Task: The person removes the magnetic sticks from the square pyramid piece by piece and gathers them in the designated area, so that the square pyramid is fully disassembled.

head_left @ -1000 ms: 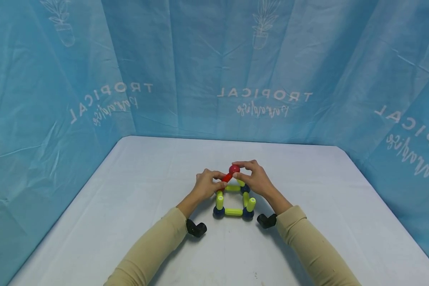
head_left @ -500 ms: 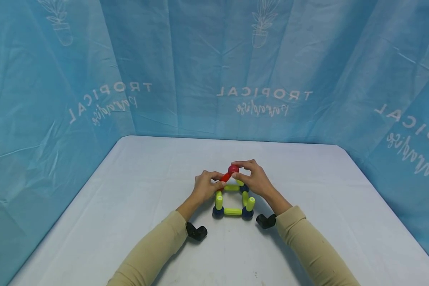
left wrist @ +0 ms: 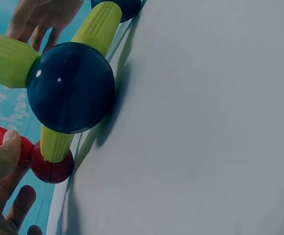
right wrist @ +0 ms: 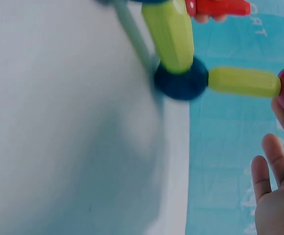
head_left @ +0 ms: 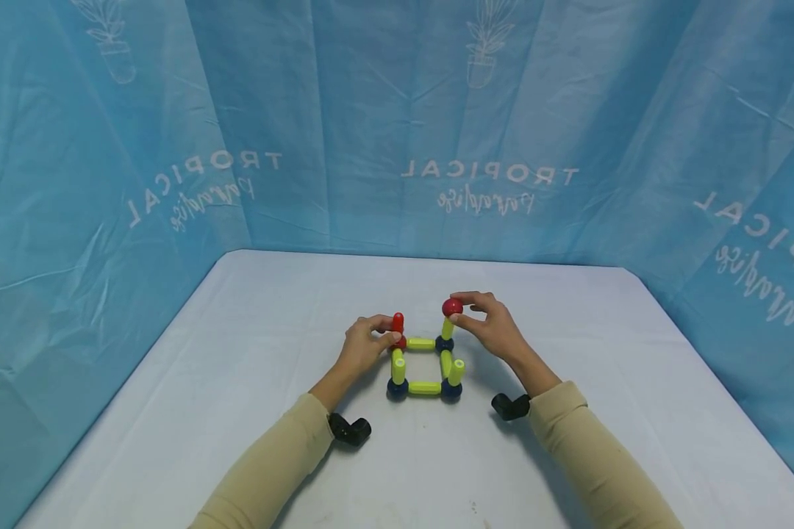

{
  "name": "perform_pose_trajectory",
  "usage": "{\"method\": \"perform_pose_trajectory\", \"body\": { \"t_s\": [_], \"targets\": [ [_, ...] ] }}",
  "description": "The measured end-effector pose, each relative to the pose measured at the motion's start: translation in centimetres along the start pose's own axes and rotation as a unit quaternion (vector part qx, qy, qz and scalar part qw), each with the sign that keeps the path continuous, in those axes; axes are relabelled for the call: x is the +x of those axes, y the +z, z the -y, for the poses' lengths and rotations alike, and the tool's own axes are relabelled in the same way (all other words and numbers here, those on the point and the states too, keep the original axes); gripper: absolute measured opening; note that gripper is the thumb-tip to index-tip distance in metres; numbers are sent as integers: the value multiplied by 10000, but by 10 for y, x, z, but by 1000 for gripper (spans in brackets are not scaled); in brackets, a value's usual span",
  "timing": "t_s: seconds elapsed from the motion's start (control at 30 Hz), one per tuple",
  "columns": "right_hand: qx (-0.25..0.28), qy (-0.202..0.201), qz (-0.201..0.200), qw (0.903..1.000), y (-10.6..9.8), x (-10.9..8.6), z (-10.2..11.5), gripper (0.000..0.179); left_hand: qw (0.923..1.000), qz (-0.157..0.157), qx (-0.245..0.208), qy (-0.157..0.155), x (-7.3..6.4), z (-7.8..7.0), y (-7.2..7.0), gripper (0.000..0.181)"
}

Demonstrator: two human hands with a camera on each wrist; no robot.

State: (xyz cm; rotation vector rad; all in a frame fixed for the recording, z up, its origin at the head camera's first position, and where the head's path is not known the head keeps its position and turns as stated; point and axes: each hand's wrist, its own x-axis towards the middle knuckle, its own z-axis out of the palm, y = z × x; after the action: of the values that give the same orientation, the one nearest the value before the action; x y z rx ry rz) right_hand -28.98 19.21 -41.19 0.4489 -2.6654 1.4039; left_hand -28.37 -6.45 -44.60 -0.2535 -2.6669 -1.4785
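A square frame of yellow-green rods (head_left: 425,387) and navy balls (head_left: 451,389) lies on the table, with a red ball (left wrist: 52,169) at its back-left corner. From that ball stands a red rod (head_left: 398,322), which my left hand (head_left: 364,345) pinches low down between thumb and fingers. At the back-right corner a yellow-green rod (right wrist: 244,82) rises from a navy ball (right wrist: 181,81). Another red ball (head_left: 452,307) sits at its top, and my right hand (head_left: 492,327) grips it with thumb and forefinger. Both front corners carry upright yellow-green rods with bare tops.
The white table (head_left: 271,330) is backed and flanked by blue printed curtains (head_left: 384,132). Dark wrist pieces (head_left: 351,430) project inward from both cuffs, close to the table near the frame's front corners.
The red ball in my right hand has left the tip of the red rod, moving right onto the back-right yellow-green rod. The red rod, earlier slanted right, now stands upright. My hands have spread apart.
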Motion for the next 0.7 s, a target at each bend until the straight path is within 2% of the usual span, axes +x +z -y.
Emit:
{"method": "perform_pose_trajectory", "body": {
  "t_s": [0.23, 0.37, 0.7],
  "targets": [
    [-264, 134, 62, 9995, -8, -5, -15, 48, 9997, -49, -39, -236, -2, 13, -20, 29],
    [-501, 306, 185, 9981, -8, -5, -22, 44, 9998, -21, -33, -198, -3, 18, -29, 29],
    [-977, 505, 534, 9925, -2, 8, -29, 41, 9993, -59, -20, -378, 0, 22, -36, 31]
  ]
}}
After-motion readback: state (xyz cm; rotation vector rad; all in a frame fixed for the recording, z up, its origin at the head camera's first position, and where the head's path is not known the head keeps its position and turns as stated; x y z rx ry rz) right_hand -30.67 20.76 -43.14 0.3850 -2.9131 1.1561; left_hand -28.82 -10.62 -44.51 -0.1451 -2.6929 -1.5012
